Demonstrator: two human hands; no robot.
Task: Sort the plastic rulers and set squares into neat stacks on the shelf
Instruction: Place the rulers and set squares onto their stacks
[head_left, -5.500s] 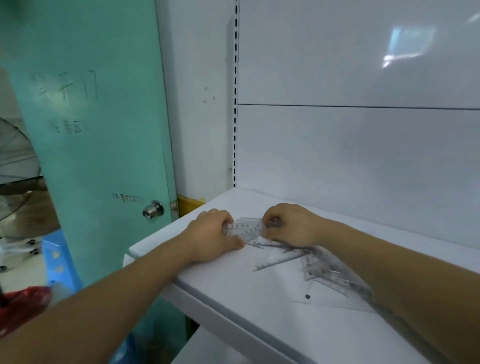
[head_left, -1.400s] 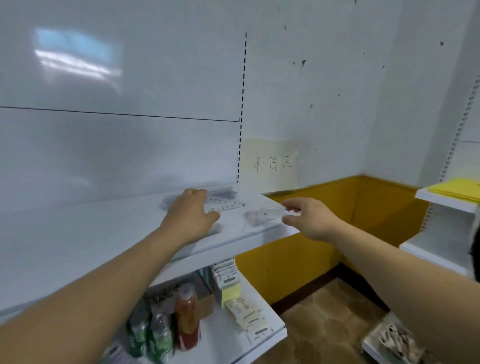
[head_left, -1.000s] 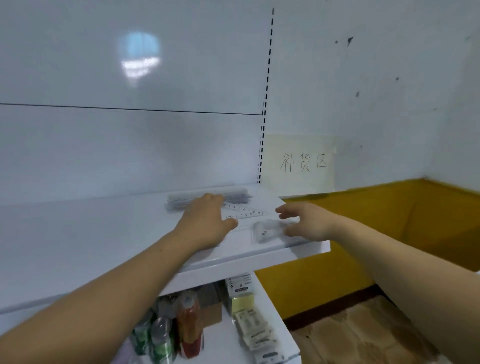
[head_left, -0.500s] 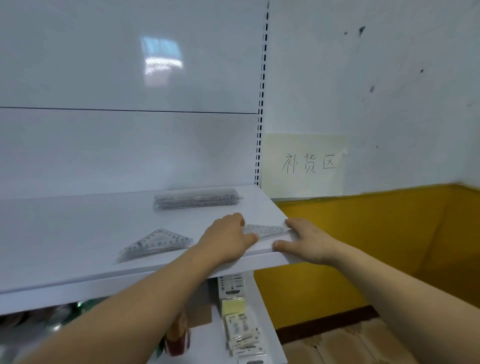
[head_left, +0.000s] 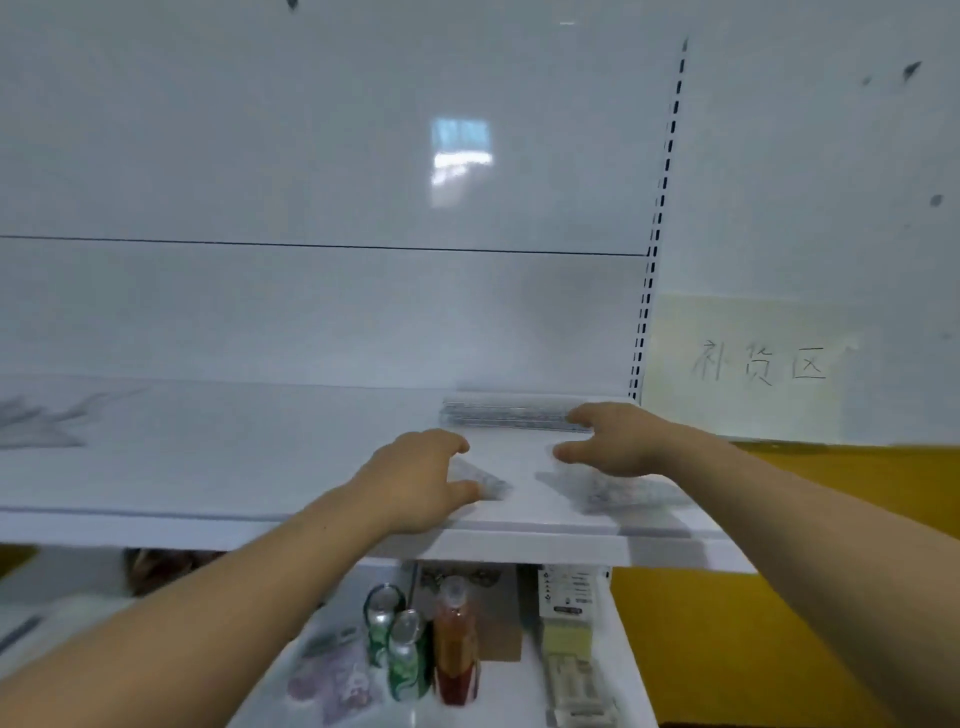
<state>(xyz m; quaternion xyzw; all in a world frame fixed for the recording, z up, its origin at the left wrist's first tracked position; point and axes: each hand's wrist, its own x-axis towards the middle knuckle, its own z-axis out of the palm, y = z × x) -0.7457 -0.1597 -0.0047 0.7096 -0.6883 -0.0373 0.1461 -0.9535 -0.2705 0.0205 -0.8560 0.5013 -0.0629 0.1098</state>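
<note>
On the white shelf my left hand lies over a clear plastic set square. Its fingers curl over the top and the thumb is at the near edge; only the set square's right tip shows. My right hand hovers with spread fingers and holds nothing. Below it a second clear set square lies flat near the shelf's front right corner. A neat stack of clear rulers lies along the back of the shelf, and my right index fingertip is at its right end.
A blurred heap of more rulers and set squares lies at the shelf's far left. The lower shelf holds bottles, cans and small boxes. A paper sign hangs on the wall to the right.
My view swung left and down. My right hand lifted from the shelf's front edge and opened above the right set square. My left hand stays over a set square.
</note>
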